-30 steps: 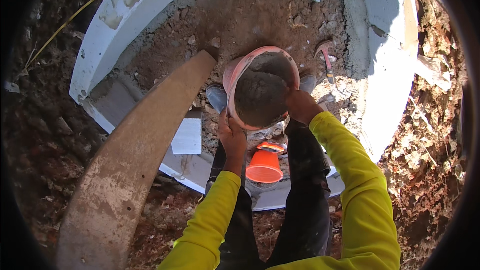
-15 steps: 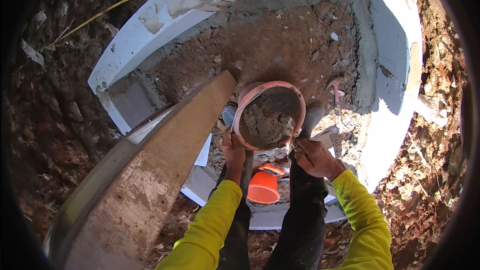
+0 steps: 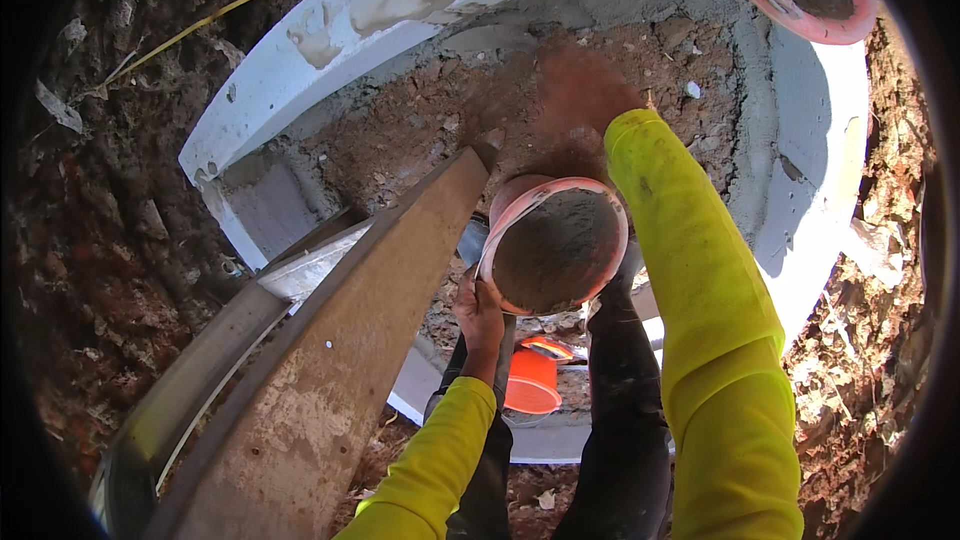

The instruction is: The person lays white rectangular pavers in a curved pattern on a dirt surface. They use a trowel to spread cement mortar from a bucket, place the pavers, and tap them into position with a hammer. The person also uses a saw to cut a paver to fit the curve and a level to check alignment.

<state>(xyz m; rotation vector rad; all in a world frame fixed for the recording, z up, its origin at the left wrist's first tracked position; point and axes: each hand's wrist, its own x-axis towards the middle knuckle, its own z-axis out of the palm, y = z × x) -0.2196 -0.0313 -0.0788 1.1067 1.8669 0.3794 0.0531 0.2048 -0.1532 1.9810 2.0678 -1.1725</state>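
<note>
A pinkish-red bucket (image 3: 504,220) of wet grey mortar (image 3: 555,252) stands tilted toward me between my legs. My left hand (image 3: 480,314) is closed on the near left of its rim. Beyond the bucket, over the brown soil, my right hand (image 3: 585,92) is reached out and smeared by motion. Its fingers cannot be made out, nor whether it holds anything. The mortar's surface looks fairly smooth.
A curved white wall (image 3: 275,70) rings the soil. A broad wooden board (image 3: 330,350) slants in from the lower left. Another mortar bucket (image 3: 850,15) sits at the upper right. A small orange bucket (image 3: 531,383) is between my legs.
My right hand has left the bucket's near right side and swung forward past it. The heaped mortar now lies flatter. My right sleeve covers where a hammer lay. The view has shifted slightly.
</note>
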